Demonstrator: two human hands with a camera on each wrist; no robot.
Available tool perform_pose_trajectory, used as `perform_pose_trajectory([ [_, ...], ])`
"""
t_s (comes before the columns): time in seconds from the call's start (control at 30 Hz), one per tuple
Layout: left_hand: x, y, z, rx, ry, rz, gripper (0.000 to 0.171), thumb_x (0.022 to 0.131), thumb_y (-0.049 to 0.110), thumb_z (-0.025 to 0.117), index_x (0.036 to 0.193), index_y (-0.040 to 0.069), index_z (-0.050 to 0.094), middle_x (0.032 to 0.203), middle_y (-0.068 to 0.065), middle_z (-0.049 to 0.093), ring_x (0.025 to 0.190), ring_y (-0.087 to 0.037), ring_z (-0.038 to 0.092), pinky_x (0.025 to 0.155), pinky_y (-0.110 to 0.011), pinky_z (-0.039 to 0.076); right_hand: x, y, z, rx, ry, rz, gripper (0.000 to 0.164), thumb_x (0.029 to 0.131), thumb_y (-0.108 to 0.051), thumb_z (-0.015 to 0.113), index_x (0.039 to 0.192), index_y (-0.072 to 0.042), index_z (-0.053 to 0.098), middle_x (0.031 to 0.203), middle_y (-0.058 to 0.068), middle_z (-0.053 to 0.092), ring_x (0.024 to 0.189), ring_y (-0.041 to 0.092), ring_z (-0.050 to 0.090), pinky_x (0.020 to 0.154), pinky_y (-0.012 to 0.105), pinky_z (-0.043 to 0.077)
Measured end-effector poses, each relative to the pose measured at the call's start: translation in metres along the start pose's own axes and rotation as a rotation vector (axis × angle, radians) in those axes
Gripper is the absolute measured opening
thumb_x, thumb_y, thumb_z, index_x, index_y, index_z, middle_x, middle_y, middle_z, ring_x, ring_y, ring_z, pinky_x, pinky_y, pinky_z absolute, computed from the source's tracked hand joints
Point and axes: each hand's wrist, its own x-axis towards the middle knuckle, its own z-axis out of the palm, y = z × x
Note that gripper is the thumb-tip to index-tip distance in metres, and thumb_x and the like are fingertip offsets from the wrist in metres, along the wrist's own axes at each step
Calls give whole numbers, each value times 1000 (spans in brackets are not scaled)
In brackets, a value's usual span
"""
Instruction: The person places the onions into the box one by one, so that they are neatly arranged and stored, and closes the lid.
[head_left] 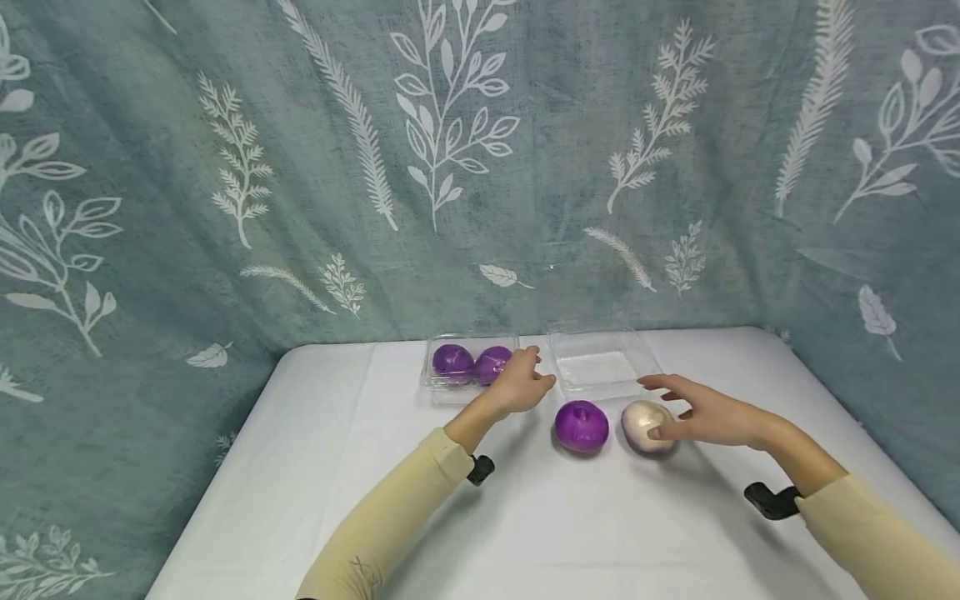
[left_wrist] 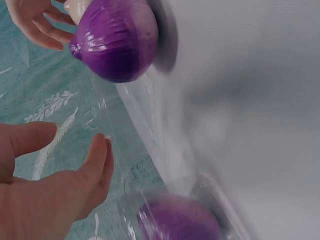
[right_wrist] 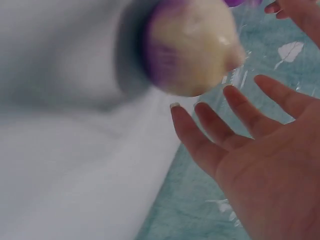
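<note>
A purple onion (head_left: 582,427) sits on the table between my hands. Right of it is a cream-and-purple onion-shaped vegetable (head_left: 643,425). My right hand (head_left: 712,414) hovers at that pale one, its thumb overlapping it in the head view. The right wrist view shows the spread fingers (right_wrist: 245,112) apart from the pale vegetable (right_wrist: 192,47). My left hand (head_left: 519,382) holds nothing, its fingers loosely bent, between two clear plastic containers. In the left container (head_left: 442,395) lie two purple onions (head_left: 453,360), one partly behind my hand. No contents show in the right container (head_left: 596,367).
A white-covered table (head_left: 300,467) carries everything. Right behind the containers hangs a green leaf-patterned curtain (head_left: 465,275), which also runs along the left and right sides. A black wrist camera (head_left: 772,502) sits on my right wrist.
</note>
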Motion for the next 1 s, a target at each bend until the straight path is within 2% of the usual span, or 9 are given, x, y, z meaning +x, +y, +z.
perform_pose_trajectory([
  [0.1, 8, 4, 9, 66, -31, -40, 63, 103, 14, 55, 153, -14, 29, 153, -29, 36, 139, -35, 46, 119, -41, 43, -5, 12, 5, 46, 8, 11, 81, 93, -27, 78, 156, -1, 34, 156, 30, 34, 138, 54, 38, 105, 62, 50],
  [0.2, 13, 7, 15, 104, -37, -81, 58, 103, 11, 49, 151, -16, 30, 156, -32, 29, 149, -38, 29, 127, -44, 28, -4, 20, 10, 73, 15, 26, 83, 91, -28, 79, 155, -1, 34, 154, 30, 36, 135, 52, 42, 103, 58, 53],
  [0.43, 22, 9, 27, 3, 6, -149, 66, 102, 5, 41, 157, -14, 11, 161, -37, 12, 152, -43, 21, 127, -47, 25, -1, 33, 17, 79, 42, 4, 81, 88, -26, 82, 152, 0, 40, 148, 27, 45, 128, 48, 50, 98, 56, 53],
  [0.57, 25, 7, 34, -56, 33, -180, 66, 102, 5, 40, 157, -14, 10, 163, -37, 7, 152, -42, 19, 128, -48, 21, -1, 37, 19, 73, 53, 6, 77, 90, -25, 80, 152, 1, 41, 147, 25, 48, 125, 44, 53, 95, 54, 52],
  [0.63, 28, 5, 37, -76, 54, -189, 65, 101, 4, 41, 157, -14, 14, 162, -37, 10, 152, -42, 21, 128, -48, 22, -1, 40, 20, 71, 66, 14, 75, 91, -26, 78, 151, 1, 42, 145, 24, 49, 123, 42, 54, 93, 51, 52],
  [0.73, 34, 0, 43, -126, 76, -199, 61, 98, 1, 45, 153, -15, 25, 160, -36, 20, 145, -40, 34, 126, -48, 29, -1, 43, 21, 78, 84, 26, 72, 92, -25, 77, 151, 1, 43, 142, 23, 52, 121, 38, 56, 92, 46, 51],
  [0.83, 38, -3, 47, -205, 91, -204, 52, 95, -2, 48, 145, -16, 37, 149, -33, 39, 124, -37, 53, 118, -48, 42, -1, 44, 22, 75, 99, 32, 71, 92, -26, 77, 150, 1, 44, 140, 23, 54, 119, 36, 56, 92, 44, 51],
  [0.93, 42, -5, 49, -315, 99, -206, 50, 94, -8, 47, 142, -18, 39, 141, -32, 48, 101, -31, 63, 107, -45, 53, 0, 45, 23, 69, 110, 37, 70, 92, -27, 78, 148, 1, 46, 137, 23, 55, 118, 36, 58, 92, 43, 52],
  [1.0, 45, -6, 50, -384, 107, -208, 55, 92, -11, 46, 145, -19, 35, 139, -32, 50, 91, -26, 66, 100, -40, 58, 1, 45, 22, 62, 114, 37, 69, 92, -28, 78, 147, 0, 47, 136, 21, 57, 118, 36, 58, 91, 42, 53],
])
